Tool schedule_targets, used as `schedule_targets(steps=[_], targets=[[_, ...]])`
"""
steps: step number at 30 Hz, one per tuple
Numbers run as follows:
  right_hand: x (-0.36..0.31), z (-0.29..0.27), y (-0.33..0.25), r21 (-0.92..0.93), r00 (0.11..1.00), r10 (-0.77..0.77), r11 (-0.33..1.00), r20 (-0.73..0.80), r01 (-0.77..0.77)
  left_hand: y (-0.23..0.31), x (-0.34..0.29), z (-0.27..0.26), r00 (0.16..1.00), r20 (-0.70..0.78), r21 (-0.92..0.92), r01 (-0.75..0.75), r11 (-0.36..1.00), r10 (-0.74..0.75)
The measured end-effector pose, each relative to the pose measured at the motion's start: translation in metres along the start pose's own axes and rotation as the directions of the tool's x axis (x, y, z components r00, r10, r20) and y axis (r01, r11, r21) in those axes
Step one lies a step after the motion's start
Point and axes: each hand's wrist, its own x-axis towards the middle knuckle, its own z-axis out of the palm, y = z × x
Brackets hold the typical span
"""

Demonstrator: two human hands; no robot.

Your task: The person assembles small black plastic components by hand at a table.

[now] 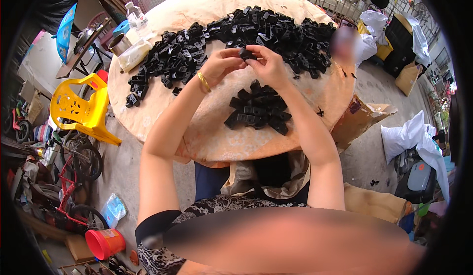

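Small black plastic part [246,54], pinched between the fingertips of both hands above the middle of the round desk [148,112]. The left hand [222,64], a gold bangle [203,82] at its wrist, grips the part from the left; the right hand [268,64] closes on it from the right, so each hand grasps one end and the piece is raised clear of the desk top, apparently to let the fingers work on it from both sides. Just below the hands, a compact heap of like black parts [258,110] lies near the desk edge, apart from the far larger band of loose black parts [236,36] spread in an arc across the far half; the separation suggests two sorted lots. At the left rim stand a clear plastic bottle [136,17] and a metal cup [118,43]. Beside the desk, on the ground, a yellow plastic chair [81,107]; nearer the lower edge, a red bucket [104,243].
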Motion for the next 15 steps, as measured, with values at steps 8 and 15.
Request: schedule_targets(steps=[8,15], targets=[[0.0,-0.002,0.004,0.132,0.993,0.093,0.988,-0.068,-0.083,-0.013,0.002,0.01,0.938,-0.065,0.466,-0.273,0.842,0.34],[-0.001,-0.005,-0.006,-0.068,0.998,0.048,0.996,-0.051,-0.051,-0.015,0.004,0.005,0.93,-0.059,0.373,-0.316,0.872,0.362]])
